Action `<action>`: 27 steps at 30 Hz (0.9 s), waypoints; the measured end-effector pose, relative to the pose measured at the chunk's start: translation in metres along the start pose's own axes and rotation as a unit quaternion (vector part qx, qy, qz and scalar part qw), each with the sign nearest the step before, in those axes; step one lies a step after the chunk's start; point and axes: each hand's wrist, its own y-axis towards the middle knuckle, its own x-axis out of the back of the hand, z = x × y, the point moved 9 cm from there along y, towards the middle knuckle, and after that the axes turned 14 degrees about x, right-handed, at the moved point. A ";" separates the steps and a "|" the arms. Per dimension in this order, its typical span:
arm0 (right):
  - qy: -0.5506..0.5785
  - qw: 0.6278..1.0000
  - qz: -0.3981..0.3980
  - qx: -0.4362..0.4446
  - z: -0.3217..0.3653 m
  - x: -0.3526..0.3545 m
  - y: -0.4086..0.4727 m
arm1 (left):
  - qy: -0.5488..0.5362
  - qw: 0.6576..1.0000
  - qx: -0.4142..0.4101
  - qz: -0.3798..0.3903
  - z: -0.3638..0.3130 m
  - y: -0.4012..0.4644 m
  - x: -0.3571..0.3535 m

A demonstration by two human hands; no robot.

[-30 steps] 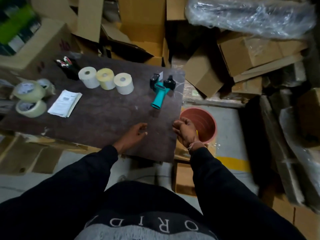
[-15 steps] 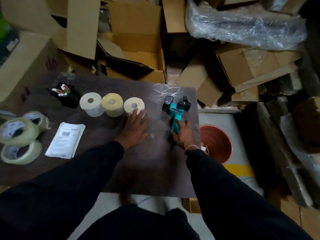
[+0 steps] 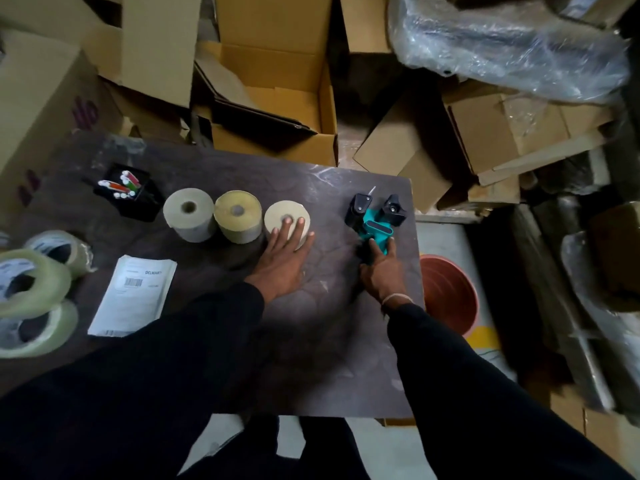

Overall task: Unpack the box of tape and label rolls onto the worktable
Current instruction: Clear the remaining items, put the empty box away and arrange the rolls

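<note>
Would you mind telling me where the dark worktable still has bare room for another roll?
The dark worktable is bare between the right-hand cream label roll and the teal tape dispenser, and behind the rolls at the far edge. The near strip lies under the sleeves. The left end is crowded: clear tape rolls, white paper sheets, black pen holder.

Counter (image 3: pixel 214 341): dark, scuffed, dimly lit.
Behind: open cardboard boxes (image 3: pixel 277 98) piled.
Right: plastic-wrapped bundle (image 3: pixel 502 46) atop cartons; terracotta bucket (image 3: pixel 446 292) on pale floor (image 3: pixel 446 237).
Light: low, dull.
</note>
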 end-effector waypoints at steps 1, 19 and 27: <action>-0.044 0.999 -0.014 -0.008 0.006 0.005 -0.002 | -0.015 1.000 -0.013 -0.004 0.003 -0.001 0.003; -0.128 0.976 0.022 0.177 0.230 -0.072 0.043 | -0.015 0.979 0.190 -0.078 0.203 -0.002 0.005; -0.128 0.976 -0.005 0.176 0.222 -0.076 0.065 | -0.033 0.975 0.171 -0.138 0.196 0.025 0.010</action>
